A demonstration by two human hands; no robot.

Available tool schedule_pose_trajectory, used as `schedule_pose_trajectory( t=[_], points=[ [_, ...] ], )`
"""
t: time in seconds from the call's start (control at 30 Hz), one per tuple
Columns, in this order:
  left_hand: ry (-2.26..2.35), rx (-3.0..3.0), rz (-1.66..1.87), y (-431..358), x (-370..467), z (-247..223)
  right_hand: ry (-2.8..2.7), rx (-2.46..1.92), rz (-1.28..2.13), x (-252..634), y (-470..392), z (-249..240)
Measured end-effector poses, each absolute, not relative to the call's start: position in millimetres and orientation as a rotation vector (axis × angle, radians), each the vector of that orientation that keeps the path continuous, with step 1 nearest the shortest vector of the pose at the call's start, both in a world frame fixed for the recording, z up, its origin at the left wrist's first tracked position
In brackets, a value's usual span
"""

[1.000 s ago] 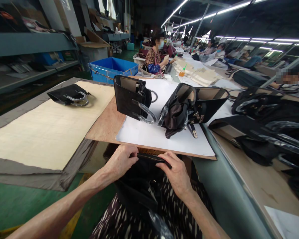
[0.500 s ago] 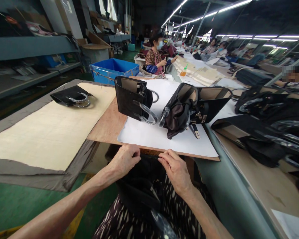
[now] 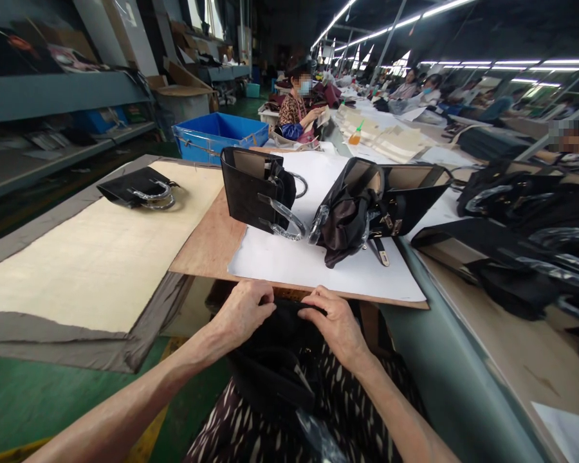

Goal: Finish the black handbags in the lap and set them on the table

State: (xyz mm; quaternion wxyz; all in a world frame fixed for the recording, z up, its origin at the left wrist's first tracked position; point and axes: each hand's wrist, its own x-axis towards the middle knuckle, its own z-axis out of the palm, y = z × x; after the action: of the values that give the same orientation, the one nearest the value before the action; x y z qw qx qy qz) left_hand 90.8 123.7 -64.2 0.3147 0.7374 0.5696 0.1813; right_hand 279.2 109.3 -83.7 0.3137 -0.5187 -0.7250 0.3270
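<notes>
A black handbag (image 3: 275, 370) rests on my lap, over the patterned clothing (image 3: 241, 427). My left hand (image 3: 248, 310) pinches the bag's far upper edge between thumb and fingers. On the same edge, a little to the right, my right hand (image 3: 332, 321) grips with thumb and bent fingers. Between the two hands the edge runs roughly level, just below the board's front. Clear plastic wrap (image 3: 318, 437) shows at the bag's near side. The dark interior hides most detail.
Ahead, a wooden board (image 3: 197, 251) with white paper (image 3: 270, 260) bears an upright black handbag (image 3: 251, 196) and another with its dark lining out (image 3: 345, 228). A small black bag (image 3: 135, 186) lies left on cream sheeting (image 3: 77, 257). More bags (image 3: 477, 251) lie right. A co-worker (image 3: 294, 112) sits beyond a blue bin (image 3: 217, 138).
My right hand has shifted slightly left along the bag's edge, closer to my left hand, its fingers bent differently. The co-worker's hands have drawn in from the table.
</notes>
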Motion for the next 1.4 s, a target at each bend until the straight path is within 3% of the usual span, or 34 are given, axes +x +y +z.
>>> schedule_pose_trajectory(
  t=[0.27,0.57,0.93,1.2,1.4],
  points=[
    [1.500,1.940,0.467,123,91,-65,-1.903,-1.362,0.913,277,112,-85],
    [1.462,1.916,0.500,119,82,-63,-2.353,-1.410,0.246,261,109,-83],
    [1.602,1.830,0.490,104,50,-81,-2.346,-1.375,0.418,262,110,-77],
    [1.384,1.700,0.497,107,37,-87,-2.281,-1.398,0.562,267,114,-78],
    [1.355,1.446,0.504,109,35,-95,-2.500,-1.439,0.232,264,122,-74]
  ],
)
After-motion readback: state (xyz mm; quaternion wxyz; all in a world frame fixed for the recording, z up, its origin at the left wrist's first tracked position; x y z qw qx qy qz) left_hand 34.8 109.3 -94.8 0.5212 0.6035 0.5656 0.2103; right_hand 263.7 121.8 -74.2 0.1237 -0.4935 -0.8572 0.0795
